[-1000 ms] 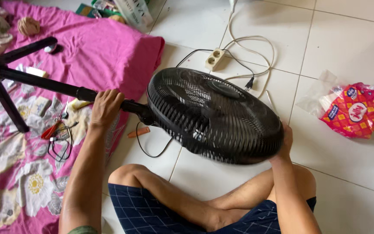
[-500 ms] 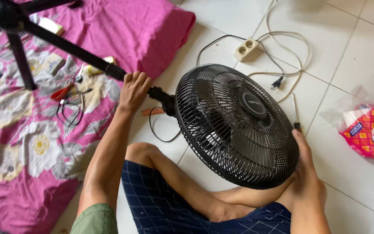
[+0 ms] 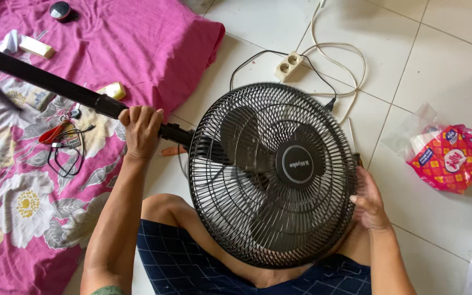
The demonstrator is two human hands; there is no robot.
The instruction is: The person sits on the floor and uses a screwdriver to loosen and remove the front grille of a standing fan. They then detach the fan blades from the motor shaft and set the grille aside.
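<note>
Both hands on a black stand fan laid across the lap.

Left hand (image 3: pixel 140 131) wraps fully around the fan's black pole (image 3: pixel 45 82), fingers curled tight just beside the fan head. Right hand (image 3: pixel 368 202) lies against the right rim of the round wire grille (image 3: pixel 271 175), fingers bent on its edge, not closed round it. Pole runs up-left over the pink floral cloth (image 3: pixel 39 180); white power strip (image 3: pixel 289 65) on tile beyond.
</note>
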